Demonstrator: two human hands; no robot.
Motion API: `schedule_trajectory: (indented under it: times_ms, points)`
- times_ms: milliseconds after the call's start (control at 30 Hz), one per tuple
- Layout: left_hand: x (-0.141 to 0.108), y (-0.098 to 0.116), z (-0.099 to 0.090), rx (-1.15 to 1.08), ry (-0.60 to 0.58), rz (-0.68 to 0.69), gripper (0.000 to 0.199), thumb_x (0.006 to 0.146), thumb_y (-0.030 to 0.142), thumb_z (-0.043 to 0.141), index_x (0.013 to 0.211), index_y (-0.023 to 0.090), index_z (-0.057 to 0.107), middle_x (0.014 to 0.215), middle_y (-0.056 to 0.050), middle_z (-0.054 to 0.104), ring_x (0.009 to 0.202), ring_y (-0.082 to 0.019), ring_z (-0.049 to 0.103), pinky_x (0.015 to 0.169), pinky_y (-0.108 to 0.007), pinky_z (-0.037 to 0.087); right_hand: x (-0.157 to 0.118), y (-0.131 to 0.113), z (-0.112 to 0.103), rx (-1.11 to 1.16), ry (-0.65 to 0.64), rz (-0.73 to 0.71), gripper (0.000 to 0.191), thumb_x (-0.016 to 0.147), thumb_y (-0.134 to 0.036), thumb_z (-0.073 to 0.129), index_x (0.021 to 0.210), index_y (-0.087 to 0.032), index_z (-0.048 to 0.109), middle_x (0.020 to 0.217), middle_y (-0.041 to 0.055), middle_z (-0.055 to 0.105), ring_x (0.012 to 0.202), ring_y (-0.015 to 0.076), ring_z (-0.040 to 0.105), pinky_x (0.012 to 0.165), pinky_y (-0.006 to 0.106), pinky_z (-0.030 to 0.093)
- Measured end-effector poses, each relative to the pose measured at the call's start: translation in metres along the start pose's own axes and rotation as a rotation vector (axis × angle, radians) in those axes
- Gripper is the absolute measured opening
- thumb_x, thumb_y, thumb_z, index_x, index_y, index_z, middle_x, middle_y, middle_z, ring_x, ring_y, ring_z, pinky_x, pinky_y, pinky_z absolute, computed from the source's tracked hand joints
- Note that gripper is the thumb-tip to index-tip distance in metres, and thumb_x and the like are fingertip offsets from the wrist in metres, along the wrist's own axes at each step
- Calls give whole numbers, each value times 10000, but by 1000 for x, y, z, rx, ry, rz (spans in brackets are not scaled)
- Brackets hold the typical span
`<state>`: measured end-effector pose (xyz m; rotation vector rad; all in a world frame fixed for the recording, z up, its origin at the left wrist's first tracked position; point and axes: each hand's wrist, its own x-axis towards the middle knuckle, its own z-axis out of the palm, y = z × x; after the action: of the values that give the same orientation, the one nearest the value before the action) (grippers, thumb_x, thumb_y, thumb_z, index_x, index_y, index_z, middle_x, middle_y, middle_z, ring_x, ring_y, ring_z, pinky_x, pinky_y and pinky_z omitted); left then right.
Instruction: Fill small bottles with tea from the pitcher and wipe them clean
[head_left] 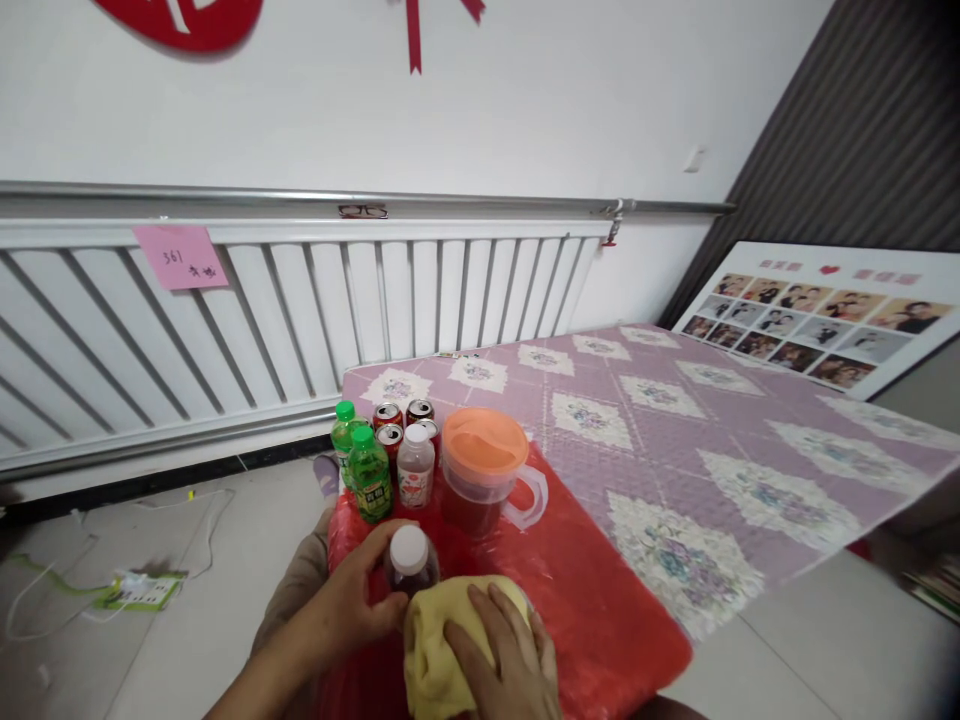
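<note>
My left hand (358, 600) curls round a small bottle (410, 560) with a white cap and dark contents, standing close to me. Just right of it, my right hand (506, 650) grips a folded yellow cloth (442, 630); whatever may lie under the cloth is hidden. Behind the bottle stand a white-capped bottle (415, 470) with a printed label and two green-capped bottles, the nearer a green bottle (371, 480). Several opened drink cans (388, 415) are grouped behind them. A clear pitcher (480, 480) with an orange lid and dark liquid stands to their right.
Shiny red plastic (592, 600) covers the surface under these things. Beyond it spreads a purple quilted cover (540, 400) with floral diamonds. A white radiator (300, 310) lines the wall. On the floor at left lie cables and a power strip (142, 590). A photo board (795, 320) leans at right.
</note>
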<state>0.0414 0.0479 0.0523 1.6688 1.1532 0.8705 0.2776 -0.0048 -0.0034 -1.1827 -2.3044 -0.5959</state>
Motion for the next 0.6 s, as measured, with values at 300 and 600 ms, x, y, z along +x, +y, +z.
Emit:
schedule_trajectory:
  times_ms: [300, 600]
  points:
    - [-1, 9, -9, 73, -45, -16, 787, 649, 34, 585, 1392, 241, 425, 1412, -73, 541, 1316, -279, 477, 1149, -471, 324, 13, 26, -20, 98, 156, 226, 412, 828, -226, 508, 1233, -155, 531, 1216, 157, 654, 1130, 323, 593, 894, 487, 436]
    - [-4, 10, 14, 19, 185, -63, 546, 675, 241, 767, 1169, 202, 537, 1154, -86, 653, 1036, -259, 647, 928, -380, 529, 58, -4, -9, 296, 313, 212, 299, 888, -160, 435, 1173, -176, 528, 1241, 132, 594, 1191, 286, 513, 945, 481, 395]
